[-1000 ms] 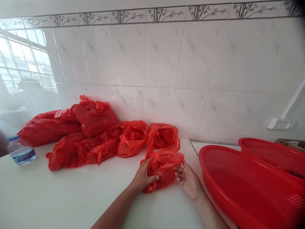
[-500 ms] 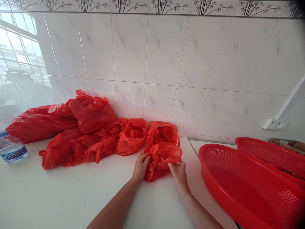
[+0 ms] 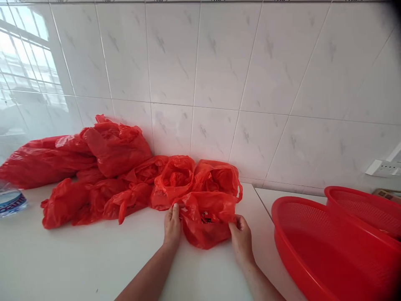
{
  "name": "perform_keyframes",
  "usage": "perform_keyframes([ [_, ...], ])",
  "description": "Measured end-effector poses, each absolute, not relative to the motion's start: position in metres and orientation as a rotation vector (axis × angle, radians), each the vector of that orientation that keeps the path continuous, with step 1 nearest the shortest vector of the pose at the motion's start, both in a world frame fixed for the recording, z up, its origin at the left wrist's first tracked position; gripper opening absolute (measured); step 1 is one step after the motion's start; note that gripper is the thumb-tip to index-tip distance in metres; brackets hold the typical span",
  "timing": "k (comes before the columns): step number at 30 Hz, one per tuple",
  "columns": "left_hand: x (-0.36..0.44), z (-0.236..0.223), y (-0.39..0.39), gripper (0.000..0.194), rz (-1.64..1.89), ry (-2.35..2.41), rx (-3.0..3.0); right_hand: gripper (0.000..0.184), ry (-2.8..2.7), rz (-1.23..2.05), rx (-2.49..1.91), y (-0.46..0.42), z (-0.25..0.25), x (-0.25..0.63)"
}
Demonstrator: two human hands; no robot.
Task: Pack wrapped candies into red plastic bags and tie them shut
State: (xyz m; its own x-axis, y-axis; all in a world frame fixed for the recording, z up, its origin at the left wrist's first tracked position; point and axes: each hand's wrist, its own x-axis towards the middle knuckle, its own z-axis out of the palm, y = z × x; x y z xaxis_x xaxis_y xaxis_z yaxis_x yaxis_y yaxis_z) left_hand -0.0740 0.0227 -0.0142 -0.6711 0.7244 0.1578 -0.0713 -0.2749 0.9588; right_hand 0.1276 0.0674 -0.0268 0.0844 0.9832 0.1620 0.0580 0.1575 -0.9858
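Note:
A small red plastic bag point(image 3: 205, 223) lies on the white counter point(image 3: 78, 263) in front of me. My left hand point(image 3: 172, 223) pinches its left rim and my right hand point(image 3: 241, 238) pinches its right rim, so the mouth is stretched wide. Dark and red contents show inside, too small to name. Two more open red bags point(image 3: 216, 177) stand just behind it against the tiled wall.
A heap of filled red bags point(image 3: 94, 167) runs along the wall to the left. A water bottle point(image 3: 11, 200) sits at the far left edge. Two red perforated baskets point(image 3: 332, 246) stand at the right, with a wall socket point(image 3: 384, 168) above them.
My hands have moved from clasping the bag's sides to gripping its rim and have pulled the mouth apart. The view has tilted downward.

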Motion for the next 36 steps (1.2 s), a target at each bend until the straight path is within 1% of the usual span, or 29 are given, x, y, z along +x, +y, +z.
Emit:
perform_keyframes([
  [6,-0.083,-0.023,0.016,0.055,1.987,1.514,0.676,0.031,-1.194,1.037,-1.127,0.062,-0.014,0.145],
  [11,-0.078,-0.016,0.013,0.050,1.952,1.409,0.755,0.028,-1.147,1.018,-1.118,0.057,-0.004,0.140],
  [15,-0.070,-0.009,0.011,0.051,1.879,1.283,0.871,0.046,-1.191,0.865,-1.040,0.054,0.003,0.137],
  [17,-0.066,-0.008,0.010,0.046,1.841,1.254,0.926,0.053,-1.229,0.842,-1.023,0.051,0.003,0.135],
  [21,-0.056,-0.003,0.007,0.037,1.808,1.255,0.983,0.063,-1.241,0.831,-1.021,0.050,0.005,0.133],
  [23,-0.053,0.005,0.006,0.031,1.800,1.248,0.990,0.070,-1.224,0.814,-1.018,0.053,0.012,0.132],
  [25,-0.051,0.019,0.007,0.029,1.809,1.227,0.988,0.074,-1.185,0.797,-1.043,0.059,0.024,0.131],
  [26,-0.051,0.028,0.009,0.029,1.821,1.213,0.986,0.073,-1.166,0.796,-1.058,0.063,0.032,0.130],
  [27,-0.051,0.038,0.011,0.029,1.839,1.199,0.983,0.067,-1.152,0.805,-1.070,0.067,0.039,0.129],
  [30,-0.052,0.070,0.022,0.029,1.896,1.156,0.993,0.035,-1.117,0.869,-1.070,0.079,0.061,0.129],
  [31,-0.053,0.081,0.026,0.029,1.916,1.139,1.002,0.029,-1.088,0.884,-1.058,0.084,0.067,0.130],
  [36,-0.060,0.121,0.037,0.024,2.072,1.062,1.044,0.020,-0.823,0.885,-0.897,0.103,0.094,0.141],
])
